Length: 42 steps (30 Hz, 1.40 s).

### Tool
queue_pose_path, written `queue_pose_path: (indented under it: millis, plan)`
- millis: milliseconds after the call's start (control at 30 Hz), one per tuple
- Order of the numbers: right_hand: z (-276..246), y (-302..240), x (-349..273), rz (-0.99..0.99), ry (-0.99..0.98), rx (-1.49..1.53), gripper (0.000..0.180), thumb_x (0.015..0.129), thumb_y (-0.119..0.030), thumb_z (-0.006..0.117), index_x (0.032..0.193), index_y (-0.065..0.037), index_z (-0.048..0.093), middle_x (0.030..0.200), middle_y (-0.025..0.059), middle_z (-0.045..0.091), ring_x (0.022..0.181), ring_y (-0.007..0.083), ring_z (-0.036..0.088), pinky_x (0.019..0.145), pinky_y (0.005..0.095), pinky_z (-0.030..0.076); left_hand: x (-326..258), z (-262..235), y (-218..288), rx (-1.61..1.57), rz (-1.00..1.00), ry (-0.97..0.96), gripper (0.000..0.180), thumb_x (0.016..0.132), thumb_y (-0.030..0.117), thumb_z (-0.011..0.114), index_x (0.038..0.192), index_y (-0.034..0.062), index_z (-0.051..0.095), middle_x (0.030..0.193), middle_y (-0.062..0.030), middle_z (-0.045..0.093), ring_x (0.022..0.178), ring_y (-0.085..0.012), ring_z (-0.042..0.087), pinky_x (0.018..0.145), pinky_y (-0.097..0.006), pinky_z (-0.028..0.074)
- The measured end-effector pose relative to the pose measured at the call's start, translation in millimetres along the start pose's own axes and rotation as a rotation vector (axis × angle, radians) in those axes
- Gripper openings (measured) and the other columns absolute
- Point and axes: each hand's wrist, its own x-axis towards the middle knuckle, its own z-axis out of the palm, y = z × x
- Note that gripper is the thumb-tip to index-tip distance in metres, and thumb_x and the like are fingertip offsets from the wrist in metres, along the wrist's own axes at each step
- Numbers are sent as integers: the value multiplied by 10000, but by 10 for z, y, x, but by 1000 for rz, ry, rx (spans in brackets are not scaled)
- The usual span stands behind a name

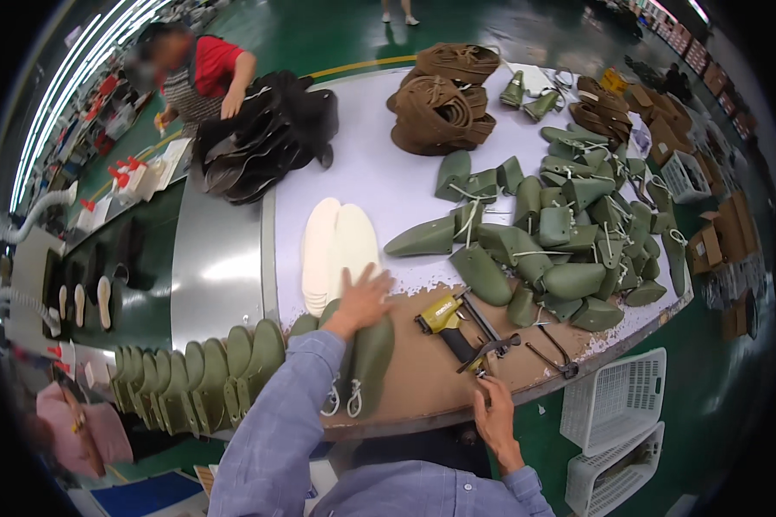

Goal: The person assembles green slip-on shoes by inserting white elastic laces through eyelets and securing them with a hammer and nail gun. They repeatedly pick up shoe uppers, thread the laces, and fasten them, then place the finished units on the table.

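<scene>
My left hand (364, 302) is spread open over the near end of white insoles (353, 237), which lie in two side-by-side stacks. Under its wrist, two green shoe lasts (372, 353) with white cord loops rest at the table's near edge. My right hand (496, 418) is at the same edge, its fingers loosely bent and apart. Just beyond its fingertips lies a yellow and black staple gun (450, 323); whether they touch its rear end I cannot tell. A dark metal hand tool (553, 351) lies to the right of the gun.
Many green lasts (573, 280) heap at the right; another row (194, 379) stands at the left. Brown uppers (444, 112) and black uppers (267, 133) pile farther back. A co-worker in red (220, 65) stands far left. White crates (616, 401) are on the floor.
</scene>
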Motion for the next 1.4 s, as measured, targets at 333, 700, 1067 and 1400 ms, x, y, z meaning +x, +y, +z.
queue_pose_path:
  millis: [333, 700, 1067, 1400]
  plan:
    - [-48, -143, 359, 275, 131, 139, 168, 946, -62, 662, 1099, 0, 692, 1038, 180, 700, 947, 338, 687, 819, 390, 540, 1423, -800, 360, -227, 1, 186, 837, 768, 434, 843, 1460, 112, 497, 1399, -193, 569, 1253, -355, 564, 1089, -524, 403]
    - [70, -190, 1463, 215, 64, 300, 217, 988, -120, 650, 1163, 6, 677, 1040, 139, 696, 947, 221, 671, 836, 331, 529, 979, -585, -172, -1435, -235, -387, 831, 749, 258, 840, 1459, 93, 441, 1300, -134, 612, 1196, -249, 588, 1016, -380, 485]
    - [973, -104, 2815, -192, 79, -454, 424, 876, -178, 729, 1245, 8, 633, 1187, 156, 659, 1222, 314, 553, 1009, 468, 453, 612, -1143, -94, -879, 68, -446, 708, 755, 255, 815, 1396, 149, 535, 1303, -141, 596, 1205, -236, 589, 1045, -353, 456]
    - [144, -165, 2585, 676, -254, 1520, 610, 1034, -332, 598, 1516, -1, 425, 1358, 173, 620, 1275, 266, 567, 1102, 406, 427, 1091, -940, 1008, -1248, -97, -15, 706, 978, 286, 691, 1555, 74, 343, 1441, -195, 519, 1298, -276, 540, 1095, -378, 429]
